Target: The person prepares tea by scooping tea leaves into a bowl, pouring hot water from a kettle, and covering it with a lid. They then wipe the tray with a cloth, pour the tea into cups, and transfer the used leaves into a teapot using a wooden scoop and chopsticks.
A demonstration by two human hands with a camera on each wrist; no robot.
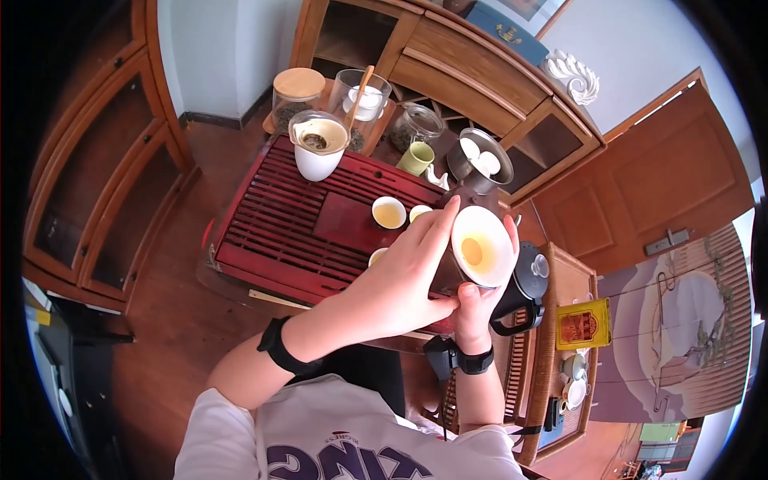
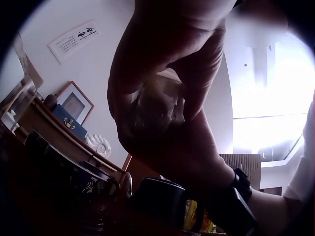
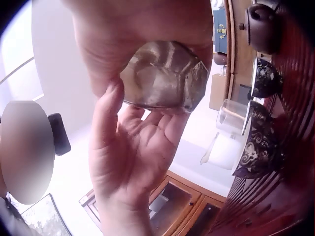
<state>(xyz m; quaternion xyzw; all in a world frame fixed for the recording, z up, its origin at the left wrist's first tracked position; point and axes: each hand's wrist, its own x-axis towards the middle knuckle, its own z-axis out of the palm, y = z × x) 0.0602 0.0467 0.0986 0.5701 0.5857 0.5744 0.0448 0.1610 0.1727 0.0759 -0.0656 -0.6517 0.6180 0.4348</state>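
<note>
A small teacup [image 1: 490, 226], white inside with pale yellow tea in it, is held up between both hands above the tray's right end. My left hand [image 1: 396, 276] cups its left side, long fingers along the wall and thumb low at the base. From the other side my right hand [image 1: 478, 312] grips it, its thumb at the near edge and fingertips showing past the far rim. In the right wrist view the outer wall of the cup [image 3: 165, 78] looks grey and patterned. Below the hands, another cup of tea [image 1: 389, 213] stands on the red slatted tea tray [image 1: 264, 228].
A white pitcher [image 1: 318, 160] with a strainer on top stands at the tray's far left corner. Behind are glass jars [image 1: 296, 100], a green cup [image 1: 416, 158] and a steel bowl [image 1: 478, 156]. A black kettle [image 1: 528, 276] and a yellow tin [image 1: 582, 324] stand to the right.
</note>
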